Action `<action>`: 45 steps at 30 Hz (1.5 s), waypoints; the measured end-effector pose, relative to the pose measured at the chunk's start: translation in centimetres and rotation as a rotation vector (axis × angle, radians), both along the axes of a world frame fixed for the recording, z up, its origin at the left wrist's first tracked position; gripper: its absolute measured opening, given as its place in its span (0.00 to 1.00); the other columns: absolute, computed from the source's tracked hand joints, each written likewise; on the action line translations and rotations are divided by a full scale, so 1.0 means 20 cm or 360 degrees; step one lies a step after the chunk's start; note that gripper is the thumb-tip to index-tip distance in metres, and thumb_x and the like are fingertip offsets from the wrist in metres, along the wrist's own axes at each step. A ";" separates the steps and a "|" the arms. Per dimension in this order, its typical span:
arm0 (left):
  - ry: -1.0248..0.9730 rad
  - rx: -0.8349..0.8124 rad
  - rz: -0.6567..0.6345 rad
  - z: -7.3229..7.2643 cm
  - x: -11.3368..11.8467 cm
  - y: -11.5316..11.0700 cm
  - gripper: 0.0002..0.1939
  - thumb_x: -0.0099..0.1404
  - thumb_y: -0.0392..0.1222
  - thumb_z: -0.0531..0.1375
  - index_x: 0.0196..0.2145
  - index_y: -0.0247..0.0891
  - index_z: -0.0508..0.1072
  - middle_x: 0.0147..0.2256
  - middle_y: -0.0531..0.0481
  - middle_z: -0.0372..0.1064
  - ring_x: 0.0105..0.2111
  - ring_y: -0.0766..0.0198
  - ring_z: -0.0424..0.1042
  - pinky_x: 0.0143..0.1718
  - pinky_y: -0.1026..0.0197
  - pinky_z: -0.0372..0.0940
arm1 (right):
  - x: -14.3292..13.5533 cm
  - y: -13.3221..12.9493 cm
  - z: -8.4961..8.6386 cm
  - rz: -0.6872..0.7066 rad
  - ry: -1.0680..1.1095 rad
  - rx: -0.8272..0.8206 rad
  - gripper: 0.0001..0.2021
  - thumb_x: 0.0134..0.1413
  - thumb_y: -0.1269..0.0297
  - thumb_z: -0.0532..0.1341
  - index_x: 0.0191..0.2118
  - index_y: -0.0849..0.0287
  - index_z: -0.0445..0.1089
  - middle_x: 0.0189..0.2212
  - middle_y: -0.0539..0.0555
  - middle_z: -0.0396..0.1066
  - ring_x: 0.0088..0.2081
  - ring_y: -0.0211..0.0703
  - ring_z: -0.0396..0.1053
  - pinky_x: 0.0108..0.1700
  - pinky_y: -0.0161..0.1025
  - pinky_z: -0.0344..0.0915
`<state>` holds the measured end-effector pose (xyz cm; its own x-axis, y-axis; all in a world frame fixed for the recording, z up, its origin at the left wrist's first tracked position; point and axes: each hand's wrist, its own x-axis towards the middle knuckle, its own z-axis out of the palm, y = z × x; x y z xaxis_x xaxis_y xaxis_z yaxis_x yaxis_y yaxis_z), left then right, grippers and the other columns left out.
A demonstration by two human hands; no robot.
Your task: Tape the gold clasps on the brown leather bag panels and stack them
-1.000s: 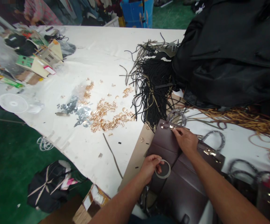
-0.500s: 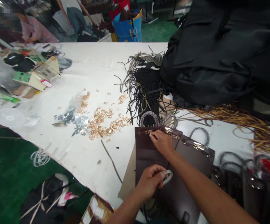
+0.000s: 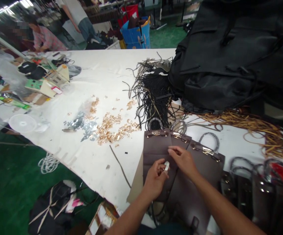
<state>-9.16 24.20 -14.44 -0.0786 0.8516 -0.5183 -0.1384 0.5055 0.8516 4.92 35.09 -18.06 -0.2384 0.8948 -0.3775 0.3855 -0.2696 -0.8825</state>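
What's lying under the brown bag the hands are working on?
Under the top brown bag lie a second brown bag and a cardboard sheet on the white table. Anything further beneath is covered.

Matt brown leather, shiny gilt metal, white cloth surface

Under the grip lies a smooth, matt brown leather bag with a glossy gold metal clasp; beyond it, shiny gold metal fittings scatter over the white cloth surface.

Three brown bags lay overlapped at lower centre; two people stood at upper left.
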 end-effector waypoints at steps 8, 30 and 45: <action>0.0363 0.0154 -0.0221 0.03 0.03 0.02 0.29 0.67 0.38 0.58 0.64 0.39 0.60 0.46 0.46 0.74 0.42 0.61 0.74 0.49 0.58 0.66 | 0.22 -0.24 0.12 0.0170 0.0209 -0.0174 0.20 0.56 0.45 0.63 0.45 0.55 0.78 0.43 0.56 0.75 0.43 0.49 0.73 0.47 0.42 0.68; -0.0673 -0.0532 0.0336 -0.15 0.10 0.13 0.18 0.53 0.49 0.67 0.33 0.32 0.71 0.21 0.52 0.66 0.16 0.71 0.58 0.18 0.65 0.54 | 0.17 -0.16 0.08 0.0108 0.0450 -0.0516 0.16 0.57 0.50 0.63 0.30 0.58 0.70 0.26 0.52 0.68 0.31 0.41 0.64 0.35 0.37 0.61; -0.0522 -0.0613 0.0351 -0.42 -0.11 0.07 0.23 0.55 0.53 0.69 0.37 0.30 0.70 0.38 0.39 0.76 0.21 0.66 0.72 0.22 0.65 0.64 | 0.09 0.36 -0.37 -0.0533 0.0027 -0.0270 0.24 0.48 0.44 0.65 0.41 0.62 0.76 0.33 0.55 0.75 0.31 0.42 0.73 0.30 0.35 0.68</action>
